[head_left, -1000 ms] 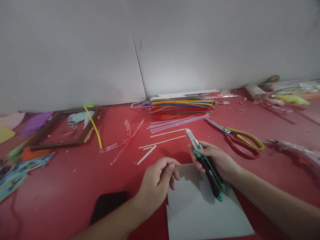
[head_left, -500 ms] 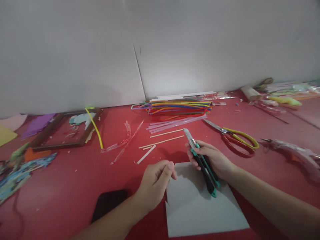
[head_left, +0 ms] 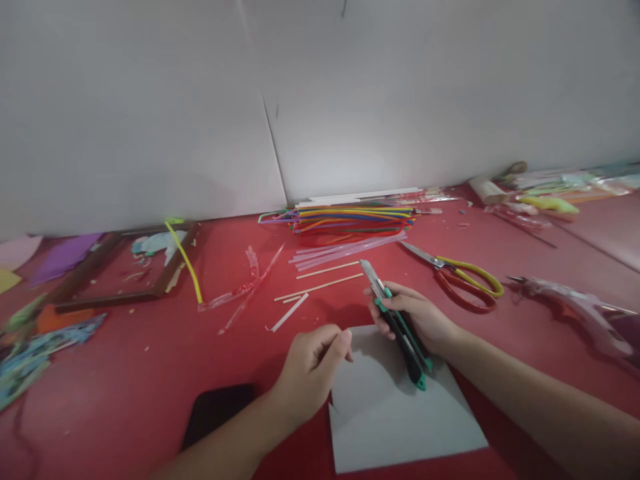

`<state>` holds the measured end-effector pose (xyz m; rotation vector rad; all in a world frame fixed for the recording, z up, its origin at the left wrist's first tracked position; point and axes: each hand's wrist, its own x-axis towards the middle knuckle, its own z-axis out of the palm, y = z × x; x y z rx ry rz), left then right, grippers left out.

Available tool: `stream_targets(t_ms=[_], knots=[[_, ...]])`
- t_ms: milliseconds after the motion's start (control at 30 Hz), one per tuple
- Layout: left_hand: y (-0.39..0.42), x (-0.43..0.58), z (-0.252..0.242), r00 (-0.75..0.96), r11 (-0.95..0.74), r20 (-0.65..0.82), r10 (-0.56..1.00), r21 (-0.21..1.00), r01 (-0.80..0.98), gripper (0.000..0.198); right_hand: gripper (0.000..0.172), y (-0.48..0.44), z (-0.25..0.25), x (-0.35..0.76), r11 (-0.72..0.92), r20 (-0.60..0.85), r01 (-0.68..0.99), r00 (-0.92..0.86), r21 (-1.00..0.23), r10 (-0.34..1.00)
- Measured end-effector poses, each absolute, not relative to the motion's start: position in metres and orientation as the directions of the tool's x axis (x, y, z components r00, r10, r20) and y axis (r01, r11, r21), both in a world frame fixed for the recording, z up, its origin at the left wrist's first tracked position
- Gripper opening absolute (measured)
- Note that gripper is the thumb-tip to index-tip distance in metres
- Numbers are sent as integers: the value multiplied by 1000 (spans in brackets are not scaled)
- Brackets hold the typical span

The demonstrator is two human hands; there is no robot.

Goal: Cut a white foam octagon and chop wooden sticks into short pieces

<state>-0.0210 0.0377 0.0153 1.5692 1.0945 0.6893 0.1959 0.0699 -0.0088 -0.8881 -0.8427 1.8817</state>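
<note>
My right hand grips a green and black utility knife, its blade pointing away from me over the red table. My left hand hovers with fingers curled together at the upper left corner of a white sheet of paper; whether anything is pinched between them I cannot make out. The paper lies flat under both hands. A few thin pale sticks lie just beyond the hands.
A bundle of coloured straws lies by the wall. Yellow and red scissors rest to the right, a glue gun further right. A dark phone sits by my left forearm. A brown frame and paper scraps are at left.
Both hands have drifted slightly left and toward me with the view; the left hand's fingers have closed a little over the paper's corner. The knife stays in the right hand.
</note>
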Motion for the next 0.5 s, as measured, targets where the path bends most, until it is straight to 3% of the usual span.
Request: stream_targets(t_ms=[500], knots=[[40,-22,11,469,-94,-94,878,927,362,47,23,71,-13,190,-374,-207,-452,-377,-810,903]])
